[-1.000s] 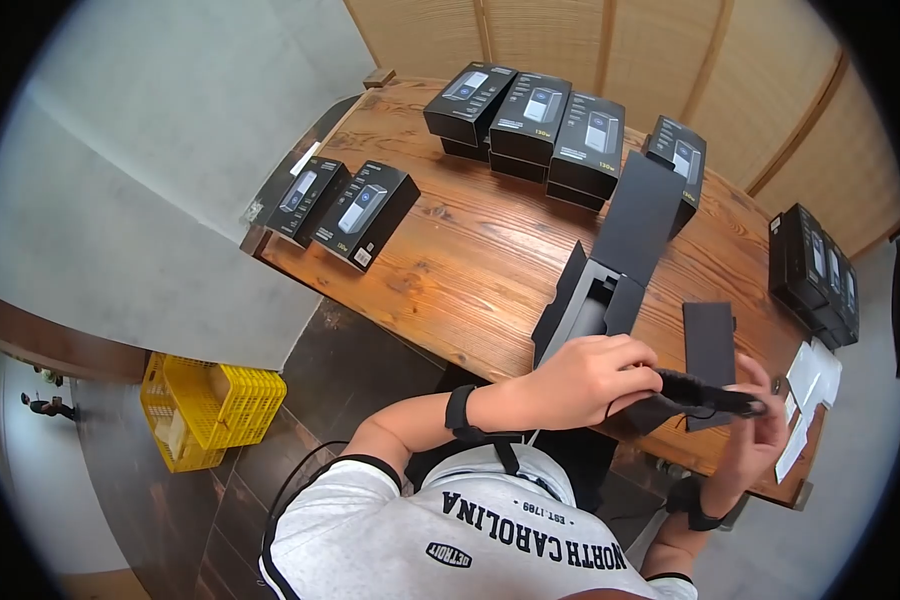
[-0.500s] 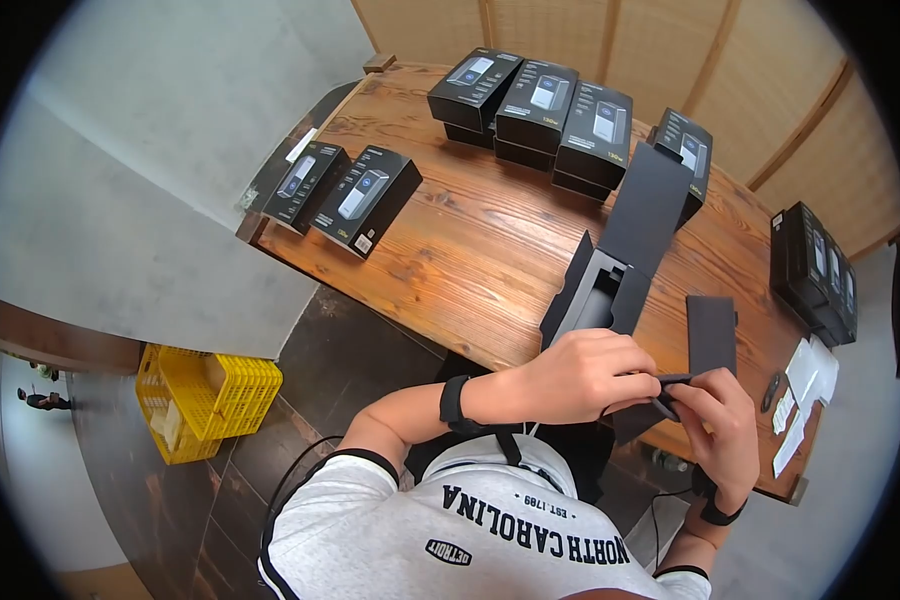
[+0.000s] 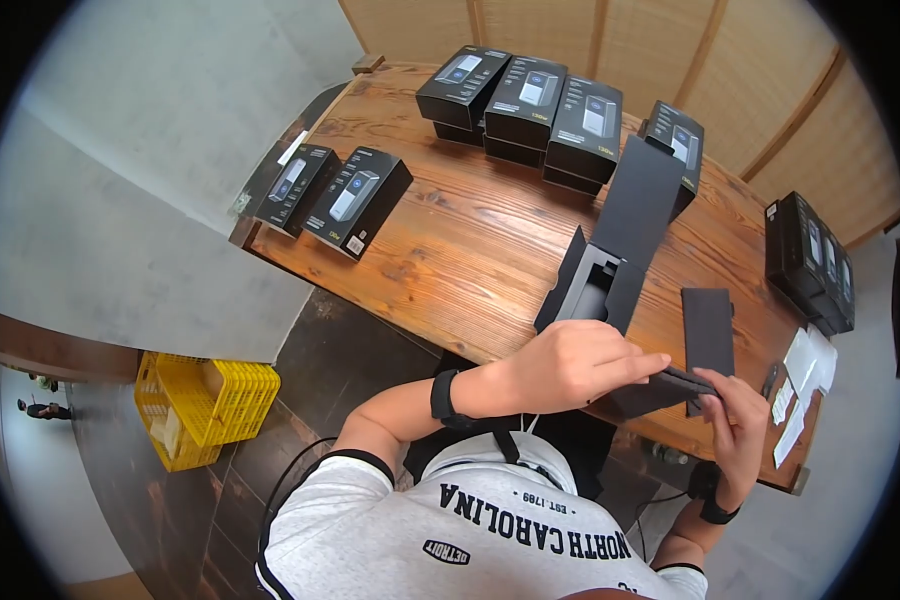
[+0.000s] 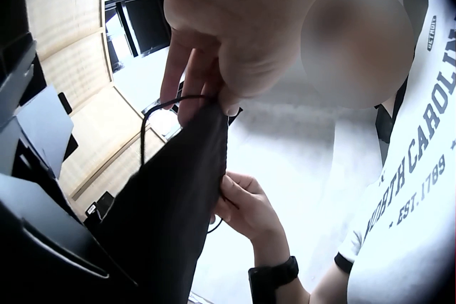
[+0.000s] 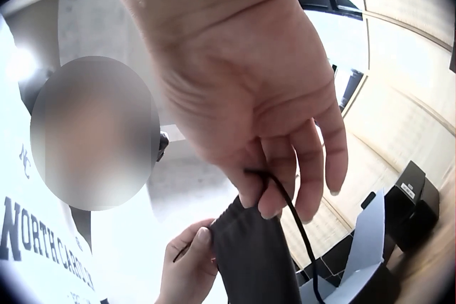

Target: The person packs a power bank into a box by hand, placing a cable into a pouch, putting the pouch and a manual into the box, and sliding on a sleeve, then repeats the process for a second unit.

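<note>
A black drawstring pouch (image 4: 182,197) hangs by its upper edge between both hands, its mouth drawn into a nearly straight line. My left hand (image 3: 580,368) pinches one top corner between thumb and fingers. At the other top corner, my right hand (image 3: 740,408) pinches the cloth together with a thin black cord (image 5: 296,218), which trails down beside the pouch. Just beyond my left hand stands an opened black box (image 3: 640,195), its lid raised, with a grey insert (image 3: 582,298) inside. Farther right, past the pouch, lies a flat dark box (image 3: 708,328).
Closed black product boxes (image 3: 585,125) stand in a stacked row along the back of the wooden table (image 3: 450,260). Two more boxes (image 3: 358,200) are at the left edge, and a group (image 3: 810,255) is at the right. White papers (image 3: 805,370) lie near the right corner. A yellow crate (image 3: 205,410) sits on the floor.
The pouch's mouth was spread around my right fingers, then the hands came close together. Now they have moved apart, with the pouch's top edge stretched between them. The boxes stay in place.
</note>
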A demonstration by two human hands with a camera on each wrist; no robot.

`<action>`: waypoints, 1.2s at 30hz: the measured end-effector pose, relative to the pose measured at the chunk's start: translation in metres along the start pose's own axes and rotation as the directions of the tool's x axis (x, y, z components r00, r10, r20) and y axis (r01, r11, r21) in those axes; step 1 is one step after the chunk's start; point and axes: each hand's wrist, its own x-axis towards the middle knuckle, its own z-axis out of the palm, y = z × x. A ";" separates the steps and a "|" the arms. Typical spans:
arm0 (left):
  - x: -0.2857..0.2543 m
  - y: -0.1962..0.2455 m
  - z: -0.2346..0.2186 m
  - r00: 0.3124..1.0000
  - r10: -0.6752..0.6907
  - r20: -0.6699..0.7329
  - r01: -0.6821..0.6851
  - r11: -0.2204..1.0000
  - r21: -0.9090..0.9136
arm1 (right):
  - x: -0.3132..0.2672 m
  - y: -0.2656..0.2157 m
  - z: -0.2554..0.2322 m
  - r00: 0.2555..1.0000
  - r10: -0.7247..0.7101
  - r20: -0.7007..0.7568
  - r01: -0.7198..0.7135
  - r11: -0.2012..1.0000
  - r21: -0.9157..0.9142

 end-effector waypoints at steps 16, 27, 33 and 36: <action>0.020 0.006 -0.009 0.918 -0.362 0.160 0.368 0.930 -0.005 | 0.008 0.006 0.007 0.963 -0.046 -0.264 0.049 0.999 0.003; 0.000 -0.013 -0.032 0.894 -0.237 0.380 0.213 0.971 0.105 | -0.017 0.037 -0.008 0.965 0.010 -0.261 0.068 0.954 0.291; 0.002 -0.014 -0.033 0.914 -0.281 0.292 0.297 0.955 -0.013 | -0.031 0.043 0.002 0.937 0.123 -0.326 0.011 0.924 0.382; 0.001 -0.007 -0.019 0.903 -0.319 0.288 0.383 0.902 -0.200 | -0.007 0.020 0.015 0.925 -0.015 -0.379 0.058 0.993 0.102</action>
